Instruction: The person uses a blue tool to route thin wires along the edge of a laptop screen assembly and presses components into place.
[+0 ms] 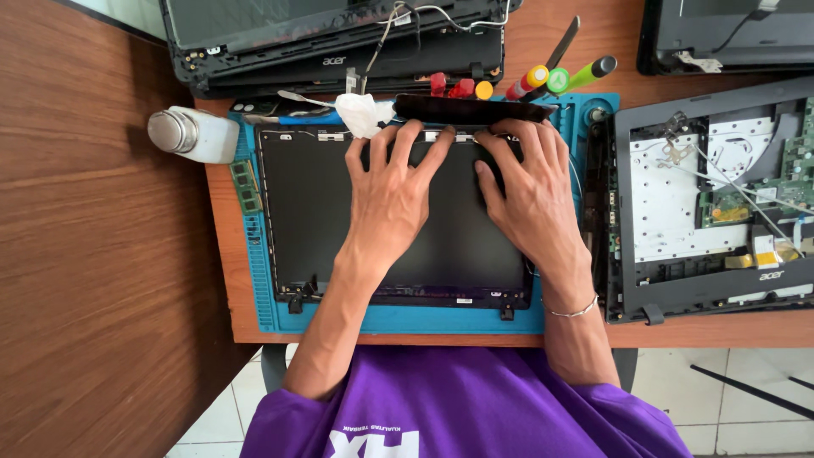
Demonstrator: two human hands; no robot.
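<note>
Two hands (458, 191) — one laptop screen (314, 212)

The laptop screen panel (390, 220) is black, and it lies on a bright blue work mat (441, 320) over an orange-brown wooden table (222, 254). A small memory stick (248, 187) on the mat is green, the squeeze bottle (197, 134) is white with a silvery cap, and the crumpled tissue (360, 114) is white. The screwdriver handles (543, 80) show red, yellow, orange and bright green, the open laptop base (712, 199) is dark grey with white sheet and green circuit board, and the shirt (466, 407) is purple with white print.
</note>
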